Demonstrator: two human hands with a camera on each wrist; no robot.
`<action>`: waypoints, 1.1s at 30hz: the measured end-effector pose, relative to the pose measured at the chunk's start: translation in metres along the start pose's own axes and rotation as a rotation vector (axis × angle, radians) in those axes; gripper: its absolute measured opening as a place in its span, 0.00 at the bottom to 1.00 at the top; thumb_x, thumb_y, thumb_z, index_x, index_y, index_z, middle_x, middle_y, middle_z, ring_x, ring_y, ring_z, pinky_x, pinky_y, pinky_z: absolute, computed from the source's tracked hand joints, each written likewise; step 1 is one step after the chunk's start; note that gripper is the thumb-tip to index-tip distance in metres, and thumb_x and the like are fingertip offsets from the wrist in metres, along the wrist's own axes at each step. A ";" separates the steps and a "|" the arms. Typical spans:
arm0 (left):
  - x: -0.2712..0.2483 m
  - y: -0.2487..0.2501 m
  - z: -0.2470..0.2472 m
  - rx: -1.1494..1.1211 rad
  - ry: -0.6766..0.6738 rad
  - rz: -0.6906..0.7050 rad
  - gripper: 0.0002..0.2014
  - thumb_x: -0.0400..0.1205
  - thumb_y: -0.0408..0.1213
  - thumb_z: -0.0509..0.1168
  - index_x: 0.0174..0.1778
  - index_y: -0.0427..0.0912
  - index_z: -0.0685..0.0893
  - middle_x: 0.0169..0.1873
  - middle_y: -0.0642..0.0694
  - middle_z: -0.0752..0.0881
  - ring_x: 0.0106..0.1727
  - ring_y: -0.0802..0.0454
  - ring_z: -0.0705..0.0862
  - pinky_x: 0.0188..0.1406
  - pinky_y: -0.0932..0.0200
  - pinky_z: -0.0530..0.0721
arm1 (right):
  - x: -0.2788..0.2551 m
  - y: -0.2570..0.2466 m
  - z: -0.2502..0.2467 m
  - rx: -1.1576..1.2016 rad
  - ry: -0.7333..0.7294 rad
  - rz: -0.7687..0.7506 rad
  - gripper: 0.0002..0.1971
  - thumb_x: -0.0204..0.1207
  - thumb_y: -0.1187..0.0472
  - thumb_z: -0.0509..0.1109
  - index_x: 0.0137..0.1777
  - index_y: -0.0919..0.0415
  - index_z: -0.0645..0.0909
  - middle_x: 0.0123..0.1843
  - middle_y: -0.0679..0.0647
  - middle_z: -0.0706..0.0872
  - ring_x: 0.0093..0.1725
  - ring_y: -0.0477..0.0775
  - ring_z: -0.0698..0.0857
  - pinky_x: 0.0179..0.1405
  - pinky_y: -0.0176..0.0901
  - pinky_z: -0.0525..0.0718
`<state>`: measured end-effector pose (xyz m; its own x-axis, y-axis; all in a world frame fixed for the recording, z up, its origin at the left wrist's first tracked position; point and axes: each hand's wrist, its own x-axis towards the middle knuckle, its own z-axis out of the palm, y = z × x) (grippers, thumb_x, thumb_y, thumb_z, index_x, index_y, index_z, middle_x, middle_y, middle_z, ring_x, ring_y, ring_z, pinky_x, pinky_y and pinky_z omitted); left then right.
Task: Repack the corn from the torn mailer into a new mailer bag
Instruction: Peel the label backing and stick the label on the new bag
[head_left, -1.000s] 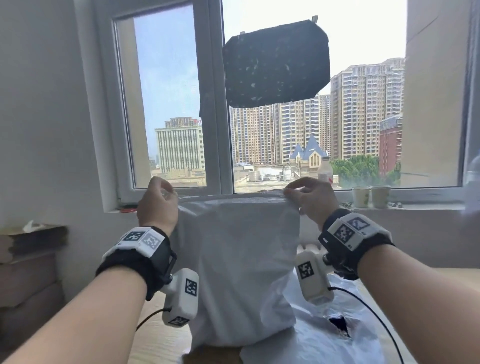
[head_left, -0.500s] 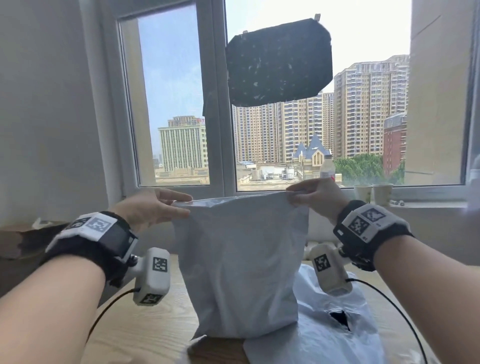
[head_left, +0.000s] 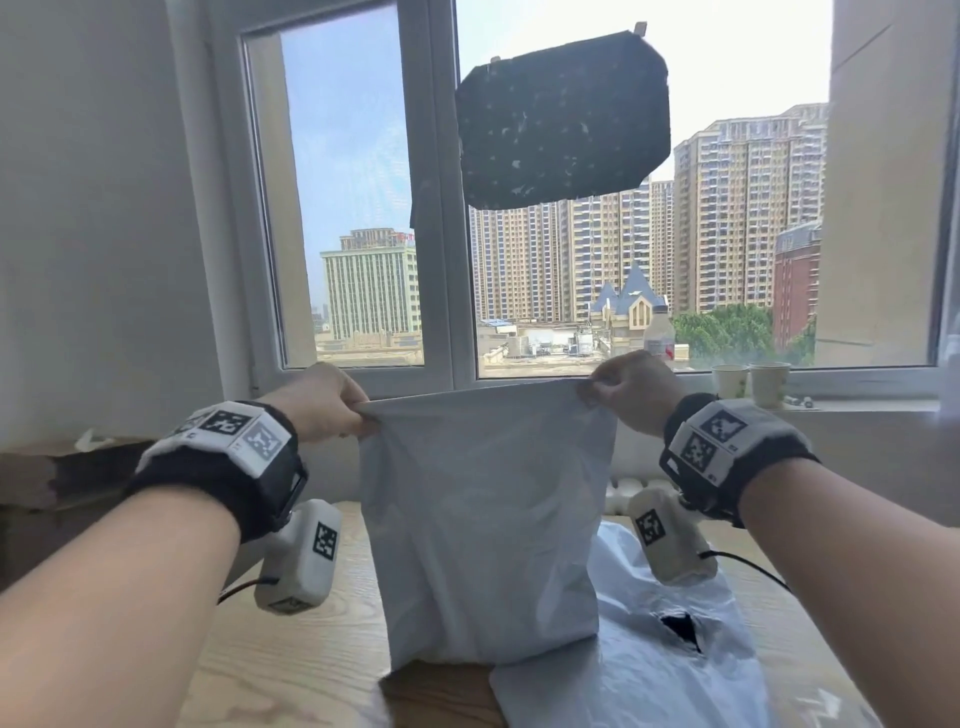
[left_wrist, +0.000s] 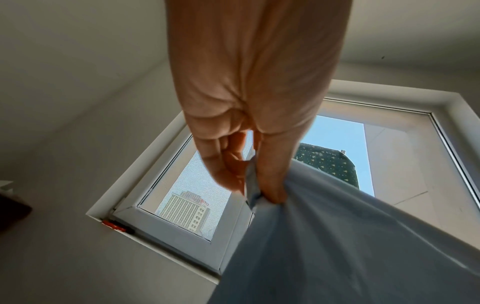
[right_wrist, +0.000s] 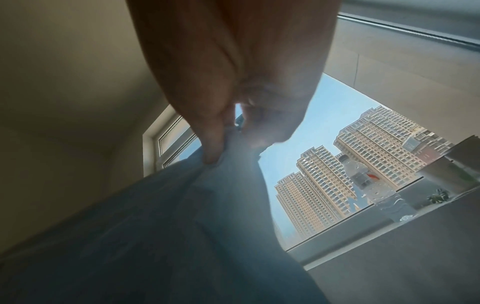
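The new mailer bag is held upright on the bench, left of the torn mailer, its top corners pinched by the left hand and right hand; a slipped pinch could let it topple.

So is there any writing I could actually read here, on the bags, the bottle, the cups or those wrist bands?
No text can be read here.
Wrist bands: black-and-white square code patterns only, no letters.
Water bottle label: a red mark, its print too blurred to read.
Paper cups: faint green pattern, no legible words.
Grey mailer bag and torn mailer: no print visible.
Distant building: red rooftop sign, too small to read.
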<state>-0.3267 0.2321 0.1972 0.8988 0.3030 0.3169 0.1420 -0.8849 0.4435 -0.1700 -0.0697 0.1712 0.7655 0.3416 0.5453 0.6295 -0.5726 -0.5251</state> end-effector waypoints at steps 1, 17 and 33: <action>0.001 -0.001 0.000 0.028 0.006 -0.004 0.11 0.74 0.37 0.76 0.25 0.47 0.87 0.26 0.49 0.83 0.37 0.52 0.80 0.42 0.58 0.78 | 0.000 -0.001 -0.001 -0.016 -0.004 0.006 0.10 0.79 0.53 0.69 0.49 0.57 0.89 0.51 0.53 0.90 0.47 0.53 0.87 0.46 0.45 0.85; 0.009 -0.022 0.019 -0.721 0.379 -0.131 0.09 0.68 0.32 0.78 0.41 0.41 0.86 0.43 0.39 0.91 0.44 0.43 0.91 0.52 0.47 0.89 | -0.017 -0.015 0.007 0.565 0.110 0.099 0.06 0.63 0.66 0.81 0.39 0.66 0.89 0.43 0.68 0.90 0.41 0.60 0.88 0.51 0.60 0.89; -0.007 0.013 0.031 -0.550 0.528 0.000 0.21 0.79 0.50 0.63 0.50 0.31 0.83 0.42 0.37 0.86 0.41 0.45 0.81 0.50 0.39 0.84 | -0.041 -0.031 -0.015 0.546 0.350 0.030 0.09 0.73 0.69 0.65 0.49 0.63 0.86 0.41 0.58 0.88 0.37 0.55 0.83 0.35 0.49 0.83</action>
<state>-0.3180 0.2075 0.1747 0.5612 0.5545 0.6144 -0.2096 -0.6229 0.7537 -0.2227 -0.0766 0.1751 0.7536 0.0155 0.6571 0.6558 -0.0852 -0.7501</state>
